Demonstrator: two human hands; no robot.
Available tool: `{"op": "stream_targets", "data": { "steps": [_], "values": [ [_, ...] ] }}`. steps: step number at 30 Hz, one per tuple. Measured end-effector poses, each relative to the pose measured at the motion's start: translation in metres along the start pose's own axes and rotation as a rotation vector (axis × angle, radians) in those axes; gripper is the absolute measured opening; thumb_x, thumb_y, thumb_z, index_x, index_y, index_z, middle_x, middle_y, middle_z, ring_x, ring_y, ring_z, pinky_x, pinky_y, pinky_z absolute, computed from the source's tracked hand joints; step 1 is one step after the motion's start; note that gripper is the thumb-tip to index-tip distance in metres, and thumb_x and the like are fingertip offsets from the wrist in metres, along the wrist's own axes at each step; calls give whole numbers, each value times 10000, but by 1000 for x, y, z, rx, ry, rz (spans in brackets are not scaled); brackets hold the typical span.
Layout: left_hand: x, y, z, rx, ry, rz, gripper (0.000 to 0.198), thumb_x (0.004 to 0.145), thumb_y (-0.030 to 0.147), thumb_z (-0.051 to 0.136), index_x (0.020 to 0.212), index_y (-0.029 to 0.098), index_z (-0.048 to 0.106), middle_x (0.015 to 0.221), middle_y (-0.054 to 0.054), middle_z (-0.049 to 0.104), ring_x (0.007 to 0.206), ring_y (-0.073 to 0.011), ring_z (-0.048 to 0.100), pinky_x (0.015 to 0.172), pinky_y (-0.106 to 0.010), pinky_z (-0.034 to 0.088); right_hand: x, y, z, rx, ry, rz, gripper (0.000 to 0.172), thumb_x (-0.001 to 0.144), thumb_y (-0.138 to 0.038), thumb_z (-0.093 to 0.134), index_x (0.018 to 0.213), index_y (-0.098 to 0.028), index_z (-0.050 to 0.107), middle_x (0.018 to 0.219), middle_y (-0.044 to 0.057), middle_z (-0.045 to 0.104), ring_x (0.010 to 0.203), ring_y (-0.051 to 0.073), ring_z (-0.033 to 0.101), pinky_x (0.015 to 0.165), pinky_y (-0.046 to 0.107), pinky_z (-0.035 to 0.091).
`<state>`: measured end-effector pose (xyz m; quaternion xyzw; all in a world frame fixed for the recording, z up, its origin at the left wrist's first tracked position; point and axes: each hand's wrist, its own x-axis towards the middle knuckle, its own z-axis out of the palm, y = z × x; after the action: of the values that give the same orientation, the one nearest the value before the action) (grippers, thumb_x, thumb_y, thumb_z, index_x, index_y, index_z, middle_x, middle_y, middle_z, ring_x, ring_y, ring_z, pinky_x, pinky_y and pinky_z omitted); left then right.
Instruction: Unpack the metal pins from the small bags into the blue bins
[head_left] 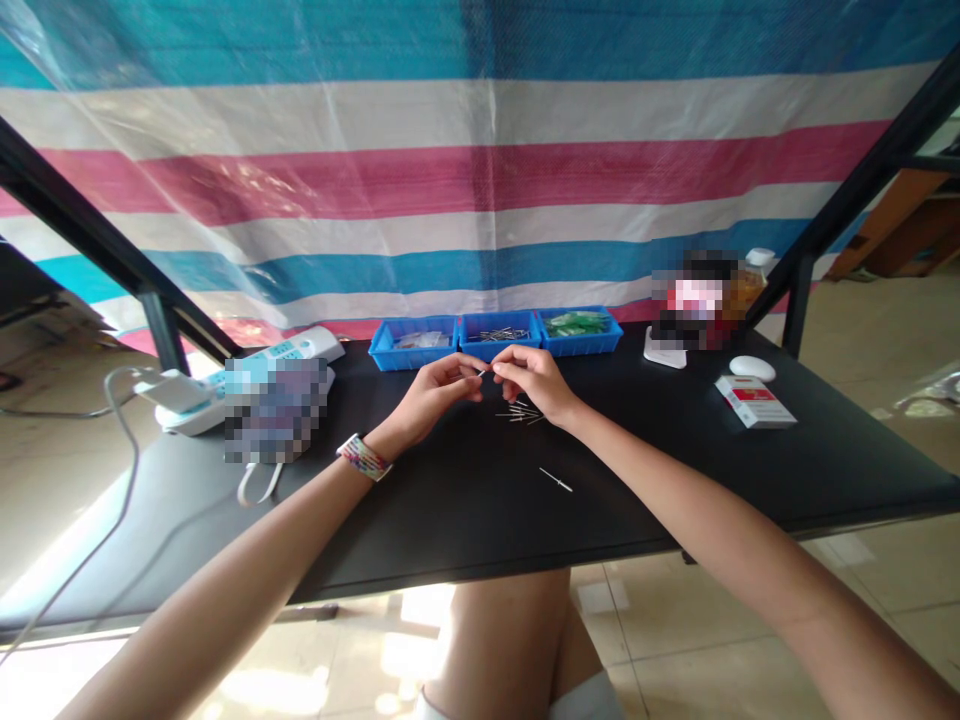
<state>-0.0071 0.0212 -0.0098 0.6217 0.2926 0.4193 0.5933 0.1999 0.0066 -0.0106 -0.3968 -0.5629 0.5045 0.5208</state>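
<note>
My left hand (442, 388) is closed in a pinch on a thin silver rivet (482, 374), of which only a short bit shows. My right hand (536, 380) is also pinched, its fingertips almost meeting the left ones at the rivet's other end; what they hold is too small to make out. Below my right hand lies a loose pile of rivets (517, 412) with thin metal stems. A single rivet (556, 480) lies apart, closer to the table's front edge. Just behind my hands stands the middle blue bin (487, 350), holding more metal rivets.
A left blue bin (390, 358) holds small clear pieces, a right one (592, 345) green packets. A white power strip (319, 345) with cable and a blurred object (276, 410) are at left. A white box (756, 402), a white oval case (752, 369) and a bottle (754, 270) are at right.
</note>
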Motion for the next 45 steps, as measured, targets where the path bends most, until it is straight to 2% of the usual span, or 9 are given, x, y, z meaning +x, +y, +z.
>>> {"op": "stream_targets", "data": {
  "steps": [5,12,15,19,22,27,31,35,45],
  "values": [
    [2,0,0,83,55,60,447,775,401,941,1054,162,686,786,6,703,724,-145,699,715,-262,564,-3,-4,2,21,-55,55,332,760,-472,828,806,-180,678,705,-16,680,499,107,620,461,214,521],
    [2,4,2,110,-12,39,461,739,406,965,982,163,657,774,-8,729,685,-127,669,679,-246,541,-4,-1,5,-2,-117,52,360,810,-516,805,802,-180,676,666,-21,669,502,105,615,460,206,520],
    [1,4,4,116,6,31,461,732,417,966,968,168,660,785,-3,718,690,-127,661,670,-241,534,-4,-1,4,-5,-123,29,350,793,-502,817,802,-176,691,644,-23,662,500,106,611,468,211,523],
    [-1,4,3,98,92,-15,422,860,554,825,918,167,668,790,-15,678,680,-137,648,610,-239,499,-3,-4,3,58,-67,-5,333,747,-455,849,891,-177,737,797,17,751,555,117,661,510,235,567],
    [-2,3,1,83,98,-99,480,904,633,721,849,159,667,738,-28,651,630,-144,624,571,-249,467,-3,-7,3,73,-7,-30,320,735,-425,854,910,-179,746,831,27,765,578,129,687,517,239,577],
    [-1,4,1,53,99,-115,431,838,569,795,803,163,656,714,-9,617,622,-130,596,577,-240,446,-3,-5,4,52,32,-34,305,718,-409,869,880,-182,744,812,8,735,563,119,672,491,225,569],
    [0,5,0,70,147,-78,358,820,492,817,826,169,661,735,-5,630,643,-126,598,583,-228,446,-3,-4,3,83,18,43,328,729,-426,862,913,-184,740,803,-2,719,538,106,646,467,216,562],
    [0,4,-2,87,131,-62,308,813,437,826,836,172,671,747,-4,633,648,-125,594,576,-226,448,-2,-4,2,107,23,105,348,749,-462,862,890,-180,717,810,17,731,558,105,655,482,212,575],
    [1,2,-2,46,97,-137,400,843,547,776,790,167,662,727,-17,628,622,-135,597,548,-242,435,-1,2,0,99,72,55,301,706,-384,849,837,-187,662,757,-3,721,557,115,666,496,219,582]
  ]
}}
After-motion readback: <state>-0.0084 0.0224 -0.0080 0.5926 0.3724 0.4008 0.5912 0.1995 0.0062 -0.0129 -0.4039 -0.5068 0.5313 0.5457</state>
